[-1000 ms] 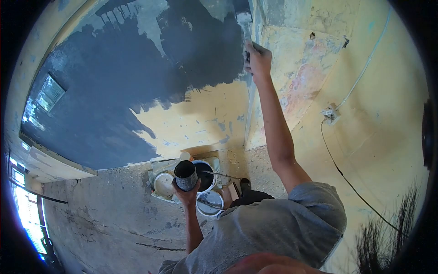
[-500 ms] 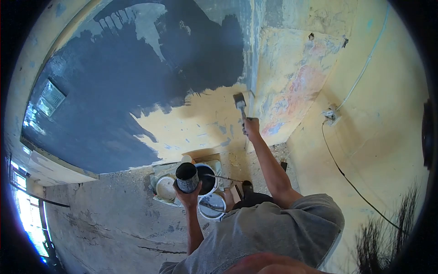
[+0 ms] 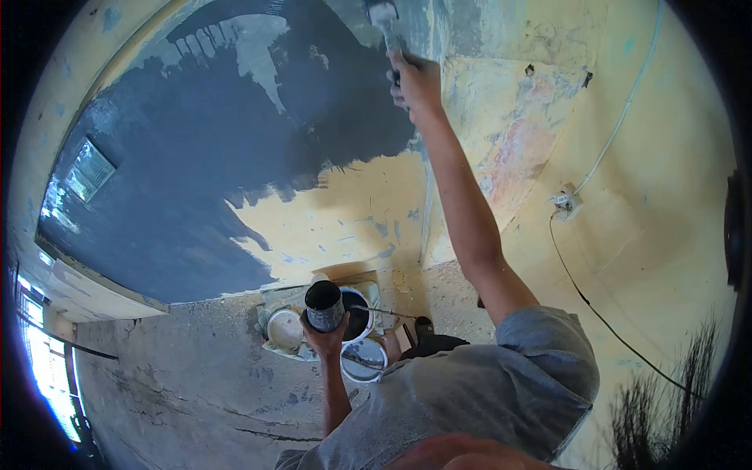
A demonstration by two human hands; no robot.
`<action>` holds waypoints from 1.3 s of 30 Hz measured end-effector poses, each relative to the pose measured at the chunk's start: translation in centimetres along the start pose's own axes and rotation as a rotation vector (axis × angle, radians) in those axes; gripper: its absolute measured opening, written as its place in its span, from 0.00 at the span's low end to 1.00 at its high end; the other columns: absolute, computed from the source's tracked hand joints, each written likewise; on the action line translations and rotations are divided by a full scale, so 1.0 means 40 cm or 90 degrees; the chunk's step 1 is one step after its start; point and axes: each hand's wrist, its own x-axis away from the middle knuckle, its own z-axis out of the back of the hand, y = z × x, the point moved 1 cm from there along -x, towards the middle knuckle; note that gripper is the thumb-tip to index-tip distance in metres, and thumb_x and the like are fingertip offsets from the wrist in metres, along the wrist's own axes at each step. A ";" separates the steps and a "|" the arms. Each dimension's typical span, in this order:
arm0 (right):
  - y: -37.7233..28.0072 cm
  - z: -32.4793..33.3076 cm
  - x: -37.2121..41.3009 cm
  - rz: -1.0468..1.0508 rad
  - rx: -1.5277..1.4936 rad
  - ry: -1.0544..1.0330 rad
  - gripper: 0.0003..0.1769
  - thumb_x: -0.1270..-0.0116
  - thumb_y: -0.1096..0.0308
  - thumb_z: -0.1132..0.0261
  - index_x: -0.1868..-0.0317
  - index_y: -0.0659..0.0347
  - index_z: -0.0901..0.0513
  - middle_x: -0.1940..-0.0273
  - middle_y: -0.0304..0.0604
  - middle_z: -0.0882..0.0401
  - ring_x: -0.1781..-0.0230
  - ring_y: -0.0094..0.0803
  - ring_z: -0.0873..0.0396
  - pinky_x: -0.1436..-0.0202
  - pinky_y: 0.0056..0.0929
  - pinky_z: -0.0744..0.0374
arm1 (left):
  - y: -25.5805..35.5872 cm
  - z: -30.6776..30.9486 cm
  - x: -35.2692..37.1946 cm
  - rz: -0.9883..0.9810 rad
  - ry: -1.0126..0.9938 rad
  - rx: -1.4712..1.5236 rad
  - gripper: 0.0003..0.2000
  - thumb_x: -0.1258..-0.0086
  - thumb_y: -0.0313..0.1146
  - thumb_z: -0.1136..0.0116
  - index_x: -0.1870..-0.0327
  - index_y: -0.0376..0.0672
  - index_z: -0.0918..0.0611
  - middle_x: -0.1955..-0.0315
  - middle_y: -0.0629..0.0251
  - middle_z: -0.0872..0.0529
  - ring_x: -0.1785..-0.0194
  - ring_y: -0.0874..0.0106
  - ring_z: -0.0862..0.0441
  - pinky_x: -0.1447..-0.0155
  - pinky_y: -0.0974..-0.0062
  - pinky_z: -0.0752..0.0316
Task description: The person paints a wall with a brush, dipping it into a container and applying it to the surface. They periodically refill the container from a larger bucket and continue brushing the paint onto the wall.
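My right hand (image 3: 417, 88) is raised high and closed around the handle of a paintbrush (image 3: 384, 17). The brush head lies over the upper part of the wall, close to the corner, at the top edge of the view. Dark grey paint (image 3: 196, 157) covers most of this wall, with a ragged lower border above a bare yellowish patch (image 3: 352, 207). Low in front of me, my left hand (image 3: 325, 338) grips a paint can (image 3: 324, 307), dark inside and smeared outside, its mouth tilted toward the wall.
Behind the can stands a bucket of dark paint (image 3: 359, 315) with a stick across it. A white bucket (image 3: 285, 329) and another pail (image 3: 364, 359) are beside it on the cracked floor (image 3: 180, 376). A socket (image 3: 565, 202) with a cable is on the right wall.
My right hand has swung up the wall with the paintbrush, from the bare patch near the corner to the top of the view. The left hand and can have hardly moved.
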 end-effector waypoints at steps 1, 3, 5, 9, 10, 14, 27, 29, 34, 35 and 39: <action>0.017 -0.007 -0.003 -0.037 -0.004 0.020 0.11 0.33 0.60 0.35 0.65 0.61 0.20 0.81 0.32 0.29 0.88 0.17 0.35 0.89 0.19 0.42 | 0.014 0.005 0.001 0.020 -0.009 0.004 0.44 0.67 0.44 0.17 0.45 0.36 0.28 0.55 0.52 0.20 0.53 0.54 0.21 0.47 0.57 0.27; 0.173 0.012 -0.030 -0.069 0.024 0.060 0.12 0.33 0.60 0.35 0.64 0.61 0.20 0.81 0.33 0.28 0.88 0.18 0.35 0.90 0.20 0.42 | 0.015 0.008 0.007 0.040 -0.016 0.009 0.44 0.67 0.44 0.17 0.45 0.36 0.28 0.55 0.52 0.20 0.53 0.54 0.22 0.47 0.57 0.27; 0.314 0.053 0.012 -0.088 0.102 0.048 0.12 0.34 0.59 0.35 0.66 0.60 0.21 0.81 0.35 0.28 0.90 0.20 0.35 0.91 0.22 0.41 | -0.003 0.011 0.009 0.010 -0.009 0.015 0.44 0.66 0.44 0.17 0.44 0.37 0.28 0.55 0.51 0.20 0.53 0.54 0.22 0.47 0.57 0.27; 0.540 0.142 0.176 -0.307 0.168 0.093 0.14 0.34 0.58 0.36 0.70 0.59 0.23 0.80 0.36 0.28 0.92 0.22 0.36 0.91 0.23 0.39 | -0.013 0.028 0.015 0.010 0.001 0.009 0.44 0.66 0.44 0.18 0.44 0.37 0.29 0.55 0.51 0.20 0.52 0.54 0.22 0.47 0.57 0.28; 0.561 0.159 0.227 -0.336 0.174 0.101 0.14 0.34 0.58 0.36 0.71 0.59 0.24 0.81 0.36 0.28 0.92 0.22 0.36 0.91 0.23 0.39 | -0.021 0.033 0.017 0.028 -0.013 -0.002 0.44 0.65 0.43 0.18 0.44 0.36 0.29 0.55 0.52 0.21 0.52 0.56 0.22 0.47 0.58 0.27; 0.493 0.144 0.265 -0.357 0.101 0.107 0.15 0.34 0.60 0.36 0.74 0.59 0.26 0.83 0.36 0.29 0.92 0.22 0.37 0.91 0.24 0.40 | -0.038 0.050 0.016 0.008 0.008 -0.036 0.43 0.64 0.41 0.18 0.45 0.36 0.29 0.55 0.52 0.21 0.52 0.57 0.22 0.47 0.59 0.27; -0.100 -0.035 -0.063 0.069 0.006 0.061 0.11 0.35 0.63 0.35 0.64 0.62 0.24 0.79 0.38 0.28 0.89 0.20 0.36 0.90 0.20 0.43 | -0.034 0.037 0.016 -0.020 0.003 -0.007 0.41 0.63 0.40 0.18 0.46 0.37 0.28 0.55 0.53 0.19 0.54 0.58 0.21 0.49 0.60 0.26; -0.012 -0.019 -0.062 0.009 0.012 0.079 0.11 0.35 0.63 0.34 0.64 0.61 0.24 0.79 0.37 0.28 0.89 0.20 0.36 0.90 0.21 0.42 | -0.032 0.032 0.015 -0.001 -0.030 0.009 0.41 0.63 0.40 0.18 0.45 0.36 0.28 0.55 0.53 0.20 0.54 0.59 0.21 0.49 0.60 0.26; 0.294 0.097 0.053 -0.219 0.010 0.083 0.10 0.35 0.64 0.35 0.67 0.59 0.26 0.81 0.36 0.29 0.91 0.20 0.38 0.91 0.21 0.43 | -0.053 0.030 0.016 -0.002 -0.021 0.025 0.41 0.63 0.40 0.18 0.45 0.36 0.29 0.55 0.53 0.20 0.53 0.59 0.21 0.48 0.60 0.26; 0.340 0.125 0.088 -0.280 -0.001 0.081 0.10 0.35 0.64 0.35 0.68 0.59 0.26 0.81 0.36 0.29 0.91 0.21 0.39 0.91 0.20 0.44 | -0.061 0.032 0.019 -0.006 -0.010 0.012 0.41 0.63 0.40 0.18 0.45 0.36 0.29 0.55 0.53 0.20 0.53 0.59 0.21 0.48 0.59 0.26; 0.372 0.176 0.209 -0.332 0.014 0.119 0.12 0.35 0.66 0.35 0.74 0.60 0.27 0.82 0.36 0.30 0.92 0.20 0.40 0.91 0.20 0.45 | -0.038 0.048 0.002 0.001 -0.010 0.018 0.43 0.65 0.42 0.18 0.45 0.37 0.28 0.55 0.52 0.22 0.52 0.53 0.23 0.46 0.57 0.29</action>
